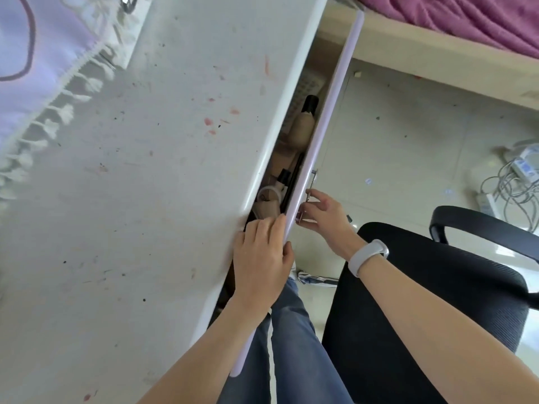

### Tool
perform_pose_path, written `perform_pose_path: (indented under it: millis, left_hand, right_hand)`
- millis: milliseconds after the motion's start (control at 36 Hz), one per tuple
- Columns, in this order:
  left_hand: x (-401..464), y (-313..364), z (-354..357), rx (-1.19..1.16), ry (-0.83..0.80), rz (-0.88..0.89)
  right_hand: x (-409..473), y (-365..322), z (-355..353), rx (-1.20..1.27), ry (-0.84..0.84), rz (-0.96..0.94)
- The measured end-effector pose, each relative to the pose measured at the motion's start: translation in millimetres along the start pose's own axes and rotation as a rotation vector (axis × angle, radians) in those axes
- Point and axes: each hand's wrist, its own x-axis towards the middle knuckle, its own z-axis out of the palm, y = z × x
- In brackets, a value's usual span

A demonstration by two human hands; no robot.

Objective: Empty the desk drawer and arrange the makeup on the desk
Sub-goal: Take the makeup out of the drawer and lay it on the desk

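The left hand (262, 258) grips the top edge of the drawer front (323, 135), its fingers hooked over into the gap and its thumb pressed against the outer face. Just at its two o'clock, the right hand (323, 214) pinches the small metal handle (310, 189) on the outside of that front; a white wristband (369, 256) circles the right wrist. The drawer (294, 147) stands only slightly open, a narrow slot running from six o'clock up toward one o'clock between the pale lilac front and the edge of the desk (145, 185). Inside the slot the makeup shows in part: a beige bottle with a black cap (303, 123) toward twelve o'clock of the hands, a smaller black-capped tube (283, 179) nearer, and a white round container (268, 195) just above the left fingers; the rest is hidden under the desk top. The desk surface, white and speckled with red and dark marks, fills the nine o'clock side, with a fringed lilac cloth (43, 53) at its far ten o'clock corner. At four o'clock of the hands stands a black office chair (423, 301), and the person's blue trousers (291, 345) show at six o'clock. Cables and a power strip (519, 176) lie on the floor at three o'clock, and a magenta blanket (466, 18) covers a bed at one o'clock.
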Motion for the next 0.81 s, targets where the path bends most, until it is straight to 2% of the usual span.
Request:
perform_pose_path:
  millis: [56, 111, 167, 222, 306, 361, 417, 556, 694, 806]
  left_hand:
    - [-0.3, 1.9, 0.4, -0.071, -0.015, -0.024]
    - [-1.0, 2.6, 0.4, -0.112, -0.023, -0.042]
    - [-1.8, 3.6, -0.5, -0.133, -0.021, -0.06]
    - [-1.8, 4.4, -0.9, -0.138, -0.016, -0.074]
    - [-2.3, 4.0, -0.5, -0.14, -0.004, -0.083]
    - [-2.2, 3.9, 0.3, -0.147, 0.002, -0.109]
    - [-2.4, 3.6, 1.2, -0.143, 0.023, -0.127]
    - [0.6, 5.5, 1.0, -0.201, 0.076, -0.167]
    - [-0.4, 11.5, -0.2, -0.267, 0.086, -0.17]
    - [-2.8, 21.7, 3.9, -0.298, 0.034, -0.151]
  right_hand:
    - [-2.4, -7.8, -1.7, -0.066, -0.009, 0.031]
    - [-6.0, -15.8, -3.7, -0.387, 0.056, -0.074]
    - [-11.6, -22.3, -8.1, -0.741, 0.202, -0.4]
    - [-17.1, -33.4, -12.6, -0.994, 0.279, -0.831]
    - [-12.5, -48.9, -16.8, -1.387, 0.109, -1.281]
    - [-6.7, -56.0, -20.1, -1.684, -0.03, -1.423]
    - [-4.0, -59.2, -22.0, -1.863, -0.071, -1.48]
    - [2.1, -73.6, -19.2, -1.998, -0.132, -1.575]
    - [1.6, -77.3, -25.7, -2.082, -0.157, -1.573]
    - [-6.4, -76.7, -41.7, -2.154, -0.197, -1.54]
